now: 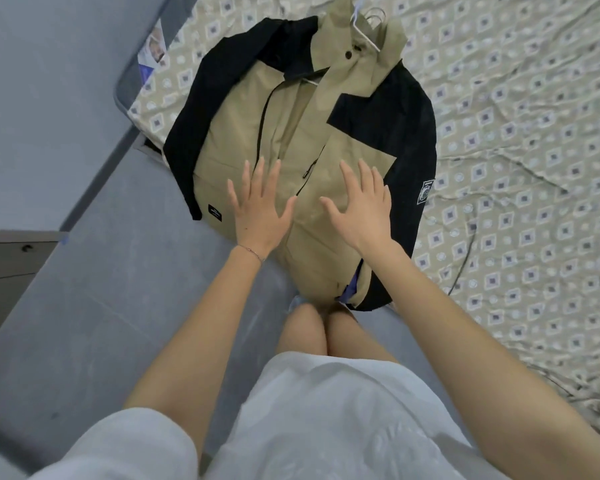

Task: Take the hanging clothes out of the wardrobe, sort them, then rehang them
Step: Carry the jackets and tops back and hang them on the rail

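Fingers [258, 174] of both hands are straight and spread, gripping nothing. The left hand [257, 213] and right hand [361, 209] sit side by side over the lower front of the khaki-and-black jacket [291, 119] in the middle of the frame, though whether the palms press the cloth or hover just above it cannot be told. That jacket lies front-up on the patterned bed [516, 133], its hem drooping over the bed's edge toward the grey floor [118, 289], with a white hanger [364, 32] in its collar at the top of the frame.

White short-sleeved top [326, 417], thin wrist bracelet [252, 251]
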A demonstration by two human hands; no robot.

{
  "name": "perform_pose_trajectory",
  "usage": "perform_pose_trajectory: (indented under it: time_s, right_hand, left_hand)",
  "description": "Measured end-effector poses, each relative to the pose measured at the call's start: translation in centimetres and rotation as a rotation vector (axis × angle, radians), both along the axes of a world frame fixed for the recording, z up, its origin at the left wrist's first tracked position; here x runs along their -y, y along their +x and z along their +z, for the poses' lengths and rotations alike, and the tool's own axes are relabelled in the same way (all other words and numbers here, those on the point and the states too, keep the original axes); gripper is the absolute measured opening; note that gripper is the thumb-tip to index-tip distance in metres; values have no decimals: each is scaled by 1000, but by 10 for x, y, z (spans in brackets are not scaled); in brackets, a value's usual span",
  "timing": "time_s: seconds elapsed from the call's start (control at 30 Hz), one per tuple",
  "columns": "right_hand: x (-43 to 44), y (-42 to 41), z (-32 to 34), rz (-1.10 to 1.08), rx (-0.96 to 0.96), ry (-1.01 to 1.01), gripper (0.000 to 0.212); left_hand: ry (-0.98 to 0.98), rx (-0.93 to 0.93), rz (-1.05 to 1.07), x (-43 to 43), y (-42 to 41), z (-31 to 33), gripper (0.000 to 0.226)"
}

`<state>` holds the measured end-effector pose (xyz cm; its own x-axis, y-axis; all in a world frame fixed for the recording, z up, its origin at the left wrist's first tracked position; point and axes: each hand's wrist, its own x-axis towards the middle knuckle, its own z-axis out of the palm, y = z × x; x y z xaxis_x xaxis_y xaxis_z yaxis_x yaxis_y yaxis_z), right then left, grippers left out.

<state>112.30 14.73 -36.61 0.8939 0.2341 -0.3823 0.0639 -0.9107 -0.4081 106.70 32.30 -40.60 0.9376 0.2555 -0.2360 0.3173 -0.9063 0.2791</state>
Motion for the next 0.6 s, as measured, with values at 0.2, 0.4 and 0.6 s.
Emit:
perform_pose_trajectory:
  time_s: [0.2,0.4,0.6]
  right_hand:
    - [-1,50,-15,9,7,-22,71]
    - [-6,103,-40,-80,-13,-20,71]
    - [-21,158,-68,-235,-46,29,71]
  left_hand:
    - [11,-18,-49,0,53,-8,66]
    - [0,12,-54,-17,121,-32,66]
    - [-7,-4,-85,-29,182,-67,61]
